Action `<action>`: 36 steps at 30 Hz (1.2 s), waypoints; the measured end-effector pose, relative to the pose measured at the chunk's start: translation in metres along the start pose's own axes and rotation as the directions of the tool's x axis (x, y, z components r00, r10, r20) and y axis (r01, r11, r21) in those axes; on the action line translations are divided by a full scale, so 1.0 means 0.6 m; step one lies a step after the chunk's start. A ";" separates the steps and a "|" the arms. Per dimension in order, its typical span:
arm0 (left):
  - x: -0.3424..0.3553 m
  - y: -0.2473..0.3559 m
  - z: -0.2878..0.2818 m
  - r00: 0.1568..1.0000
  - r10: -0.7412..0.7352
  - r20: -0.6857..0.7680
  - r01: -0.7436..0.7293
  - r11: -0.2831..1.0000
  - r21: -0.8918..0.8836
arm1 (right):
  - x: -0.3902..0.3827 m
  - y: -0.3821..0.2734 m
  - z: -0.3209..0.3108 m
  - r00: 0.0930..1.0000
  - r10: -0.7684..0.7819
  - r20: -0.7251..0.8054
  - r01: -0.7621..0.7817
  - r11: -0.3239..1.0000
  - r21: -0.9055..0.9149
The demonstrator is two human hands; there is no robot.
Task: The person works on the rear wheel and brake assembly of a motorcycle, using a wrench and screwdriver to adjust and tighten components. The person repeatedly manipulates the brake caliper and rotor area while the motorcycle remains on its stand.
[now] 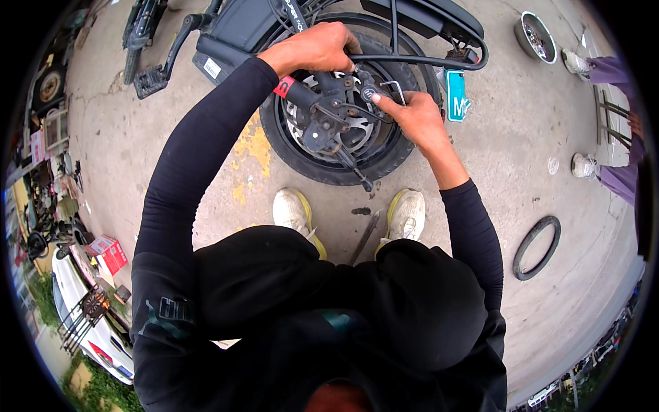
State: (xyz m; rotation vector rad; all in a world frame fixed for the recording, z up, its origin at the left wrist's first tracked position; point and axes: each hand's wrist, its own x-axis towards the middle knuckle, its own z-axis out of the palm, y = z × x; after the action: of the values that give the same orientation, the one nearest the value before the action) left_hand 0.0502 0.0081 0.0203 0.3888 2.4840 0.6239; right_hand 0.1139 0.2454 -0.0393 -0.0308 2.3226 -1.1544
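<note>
In front of me is an e-bike wheel (274, 141) with a black tyre, a brake disc (360, 134) and a dark hub and fork assembly (324, 122). My left hand (321, 48) reaches over its top, fingers curled down and closed near the upper edge of the hub; what they pinch is hidden. From the right, my right hand (420, 120) is closed around a bent silver rod (396, 84) that looks like a hex key. Its thumb presses at a round black piece (368, 92) beside the hub. A red-banded black cylinder (294, 92) lies against the wheel's left side.
A blue plate (456, 96) hangs right of the wheel. Between my shoes lies a long flat metal tool (365, 237). Rightward are a loose tyre (537, 247), a metal bowl (526, 49) of small parts, and another person's shoes (585, 165). A red box (108, 254) stands left.
</note>
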 end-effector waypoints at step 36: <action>0.000 -0.026 0.013 0.994 0.082 0.073 -0.075 0.993 -0.092 | -0.216 0.144 0.002 0.968 0.212 -0.131 -0.186 0.965 0.186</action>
State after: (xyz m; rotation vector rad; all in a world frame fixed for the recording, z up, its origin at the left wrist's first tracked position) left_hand 0.0522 -0.0027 0.0066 0.4689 2.3684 0.7350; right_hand 0.2430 0.3316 -0.0450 0.3577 2.2811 -1.2858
